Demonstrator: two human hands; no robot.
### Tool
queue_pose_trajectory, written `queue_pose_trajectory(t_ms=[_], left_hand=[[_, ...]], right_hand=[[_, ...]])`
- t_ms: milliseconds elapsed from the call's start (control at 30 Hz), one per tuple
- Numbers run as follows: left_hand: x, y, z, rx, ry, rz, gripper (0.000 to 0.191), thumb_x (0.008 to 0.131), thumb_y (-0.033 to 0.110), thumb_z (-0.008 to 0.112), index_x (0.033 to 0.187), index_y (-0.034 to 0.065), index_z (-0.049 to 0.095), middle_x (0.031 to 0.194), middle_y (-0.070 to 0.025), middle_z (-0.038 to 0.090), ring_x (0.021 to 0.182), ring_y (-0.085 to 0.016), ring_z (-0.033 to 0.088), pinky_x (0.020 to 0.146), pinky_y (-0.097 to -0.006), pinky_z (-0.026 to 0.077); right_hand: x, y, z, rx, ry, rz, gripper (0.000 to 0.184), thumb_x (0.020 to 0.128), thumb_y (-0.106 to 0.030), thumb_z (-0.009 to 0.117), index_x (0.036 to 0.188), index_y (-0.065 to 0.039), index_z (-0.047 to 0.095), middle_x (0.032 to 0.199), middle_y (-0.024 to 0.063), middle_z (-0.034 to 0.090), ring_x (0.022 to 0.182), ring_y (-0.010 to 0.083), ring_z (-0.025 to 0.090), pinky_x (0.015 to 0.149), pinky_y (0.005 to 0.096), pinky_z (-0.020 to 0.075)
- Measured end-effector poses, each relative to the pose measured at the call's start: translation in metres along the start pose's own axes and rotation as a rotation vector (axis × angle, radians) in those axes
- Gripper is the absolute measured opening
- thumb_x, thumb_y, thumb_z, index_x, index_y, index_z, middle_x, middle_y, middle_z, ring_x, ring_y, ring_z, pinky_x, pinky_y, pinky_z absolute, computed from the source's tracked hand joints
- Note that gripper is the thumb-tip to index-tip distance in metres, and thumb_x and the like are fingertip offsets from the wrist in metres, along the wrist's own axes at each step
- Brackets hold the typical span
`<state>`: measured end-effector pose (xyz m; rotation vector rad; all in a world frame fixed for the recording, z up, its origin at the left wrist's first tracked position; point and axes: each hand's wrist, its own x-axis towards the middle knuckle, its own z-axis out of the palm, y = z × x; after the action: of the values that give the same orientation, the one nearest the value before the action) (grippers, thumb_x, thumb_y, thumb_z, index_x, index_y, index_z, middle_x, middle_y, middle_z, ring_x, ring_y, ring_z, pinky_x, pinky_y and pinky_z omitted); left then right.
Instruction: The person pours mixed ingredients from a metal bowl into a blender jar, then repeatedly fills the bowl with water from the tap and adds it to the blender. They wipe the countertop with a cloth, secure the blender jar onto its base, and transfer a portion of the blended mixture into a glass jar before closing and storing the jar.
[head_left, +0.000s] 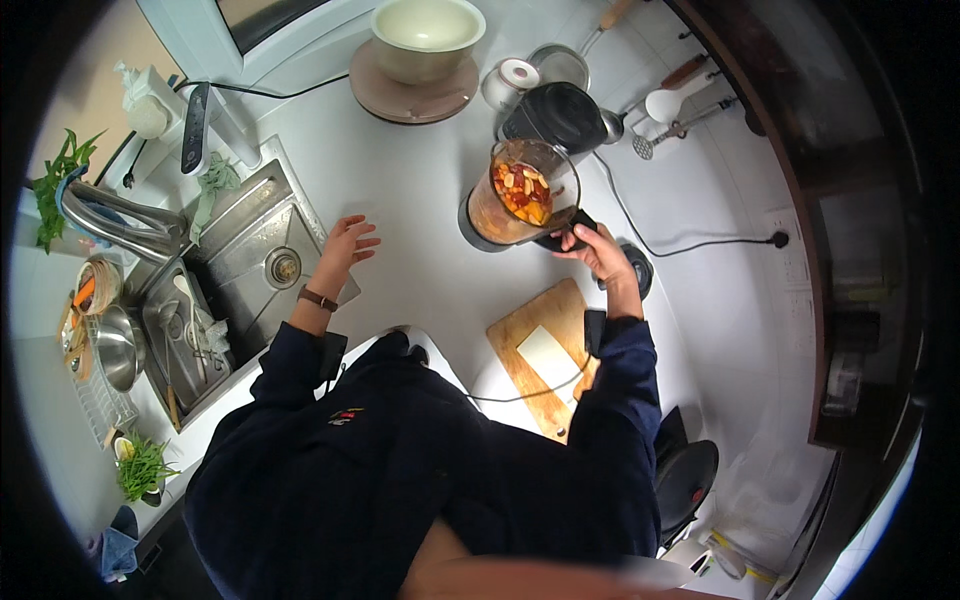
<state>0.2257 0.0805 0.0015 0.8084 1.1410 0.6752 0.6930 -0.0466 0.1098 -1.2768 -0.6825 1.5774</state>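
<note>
My right hand (596, 251) grips the black handle of a clear blender jug (491, 199), which is tilted or seen at a slant over the white counter. Chopped orange and red pieces and pale nuts (525, 191) lie inside the jug. My left hand (351, 244) hovers over the counter beside the sink, fingers apart, holding nothing. Behind the jug is a black blender base or appliance (559, 116). A wooden cutting board (517, 330) with a white rectangular piece (547, 360) on it lies near my right forearm. A round black part (637, 270) sits by my right wrist.
At the left is a steel sink (251, 247) with a faucet (127, 217) and a basin of utensils (180, 330). A pale bowl (427, 45) stands on stacked plates (412, 105) at the back. A black cord (697, 245) runs to a right wall plug. Pans (686, 480) stand lower right.
</note>
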Motion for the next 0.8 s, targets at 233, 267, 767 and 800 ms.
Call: queue_pose_trajectory(t_ms=[233, 267, 767, 800], left_hand=[[0.002, -0.006, -0.044, -0.101, 0.135, -0.026, 0.050, 0.097, 0.028, 0.061, 0.139, 0.0055, 0.047, 0.125, -0.0096, 0.064, 0.100, -0.024, 0.070, 0.081, -0.0355, 0.055], [-0.001, -0.006, -0.052, -0.079, 0.187, -0.045, 0.050, 0.096, 0.027, 0.062, 0.138, 0.0052, 0.047, 0.122, -0.0085, 0.065, 0.097, -0.023, 0.070, 0.080, -0.0353, 0.055], [-0.112, -0.021, -0.123, -0.140, 0.546, 0.040, 0.044, 0.094, 0.025, 0.066, 0.131, 0.0085, 0.048, 0.118, -0.0080, 0.063, 0.101, -0.021, 0.069, 0.080, -0.0353, 0.056], [-0.123, -0.024, -0.131, -0.156, 0.592, 0.048, 0.044, 0.094, 0.023, 0.066, 0.131, 0.0076, 0.048, 0.117, -0.0080, 0.062, 0.101, -0.021, 0.069, 0.079, -0.0349, 0.056]], right_hand=[[-0.036, 0.049, 0.010, 0.206, 0.220, -0.218, 0.017, 0.095, -0.018, 0.066, 0.092, -0.002, 0.063, 0.075, 0.0051, 0.059, 0.069, 0.0152, 0.058, 0.081, 0.0514, 0.0613], [-0.044, 0.052, 0.009, 0.186, 0.239, -0.261, 0.017, 0.095, -0.019, 0.065, 0.092, -0.003, 0.062, 0.076, 0.0046, 0.059, 0.069, 0.0144, 0.058, 0.079, 0.0491, 0.0621], [-0.081, 0.048, -0.091, 0.279, 0.479, -0.322, 0.037, 0.090, -0.047, 0.072, 0.092, -0.013, 0.056, 0.073, -0.0050, 0.047, 0.071, 0.0110, 0.050, 0.088, 0.0568, 0.0532], [-0.081, 0.044, -0.093, 0.243, 0.462, -0.336, 0.037, 0.090, -0.049, 0.072, 0.087, -0.016, 0.054, 0.074, -0.0051, 0.047, 0.073, 0.0111, 0.050, 0.088, 0.0548, 0.0507]])
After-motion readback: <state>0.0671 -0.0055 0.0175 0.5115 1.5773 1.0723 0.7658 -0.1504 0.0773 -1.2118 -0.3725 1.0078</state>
